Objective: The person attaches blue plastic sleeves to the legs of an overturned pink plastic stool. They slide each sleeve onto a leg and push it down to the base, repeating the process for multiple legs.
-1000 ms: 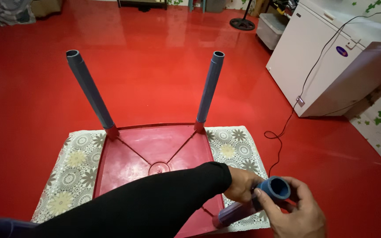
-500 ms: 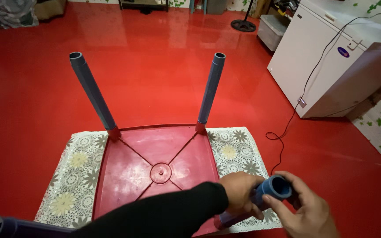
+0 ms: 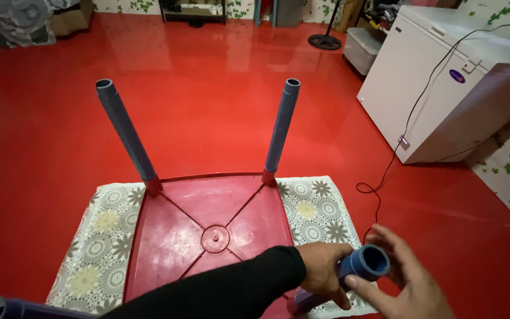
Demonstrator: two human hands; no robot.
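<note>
Small blue oval label [image 3: 457, 76] on white freezer [image 3: 438, 94].

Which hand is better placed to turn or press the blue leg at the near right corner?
Probably the left hand: it is wrapped around the blue leg. The right hand is open, fingertips only at its end.

White chest freezer [image 3: 444, 88], floral mat [image 3: 95, 248]

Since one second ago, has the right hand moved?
Yes. The right hand has opened off the blue leg and sits slightly right, judged against the red table.
</note>
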